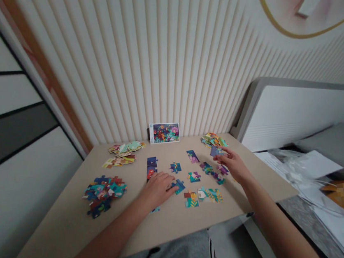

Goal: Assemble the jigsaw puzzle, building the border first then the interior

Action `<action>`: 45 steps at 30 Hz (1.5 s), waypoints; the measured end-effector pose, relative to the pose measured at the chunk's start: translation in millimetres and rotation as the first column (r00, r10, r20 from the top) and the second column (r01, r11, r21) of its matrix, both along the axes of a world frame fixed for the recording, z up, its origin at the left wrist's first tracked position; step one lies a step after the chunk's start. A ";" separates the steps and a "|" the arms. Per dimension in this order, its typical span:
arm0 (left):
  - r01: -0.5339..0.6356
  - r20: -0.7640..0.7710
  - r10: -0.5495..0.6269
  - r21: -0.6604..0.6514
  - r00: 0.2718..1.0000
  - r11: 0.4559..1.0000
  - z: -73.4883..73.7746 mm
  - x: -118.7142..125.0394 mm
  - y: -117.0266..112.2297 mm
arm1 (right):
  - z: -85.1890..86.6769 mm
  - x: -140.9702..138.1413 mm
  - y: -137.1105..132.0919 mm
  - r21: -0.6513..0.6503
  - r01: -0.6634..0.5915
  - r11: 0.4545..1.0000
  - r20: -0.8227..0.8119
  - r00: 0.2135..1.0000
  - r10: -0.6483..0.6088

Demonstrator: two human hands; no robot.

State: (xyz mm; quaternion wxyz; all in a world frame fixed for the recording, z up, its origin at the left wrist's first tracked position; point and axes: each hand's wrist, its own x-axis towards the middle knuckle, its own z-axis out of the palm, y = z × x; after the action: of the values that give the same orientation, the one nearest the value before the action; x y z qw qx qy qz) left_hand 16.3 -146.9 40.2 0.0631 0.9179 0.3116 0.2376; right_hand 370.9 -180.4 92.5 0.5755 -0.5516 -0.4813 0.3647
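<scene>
- From here I see the left hand (160,186) palm down on the bench (140,236), loosely bent, thumb and forefinger at a dark-blue piece (179,185); I can't tell whether it grips it.
- That hand partly covers a blue-and-red strip (152,163).
- The right hand (232,164) has thumb and fingers drawn together, pinching the edge of a blue-purple piece (214,151) over the bench's right side.
- Between and below the hands lie loose puzzle pieces (194,177), some joined.
- A mixed heap (104,191) sits left of the left hand.
- A picture card (166,132) stands at the back, against the ribbed wall (157,56).
</scene>
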 end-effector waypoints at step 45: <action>-0.346 0.031 0.346 -0.022 0.938 0.938 -12.9 -49.8 55.6 | -37.0 -189.5 145.8 -0.250 -0.200 0.947 0.741 0.591 0.320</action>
State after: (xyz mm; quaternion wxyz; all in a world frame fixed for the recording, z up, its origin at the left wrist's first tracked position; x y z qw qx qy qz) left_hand -33.5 -91.3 27.3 0.0330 0.8441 0.4689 0.2581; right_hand 181.4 -34.7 55.5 0.2136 -0.6166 -0.7292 0.2060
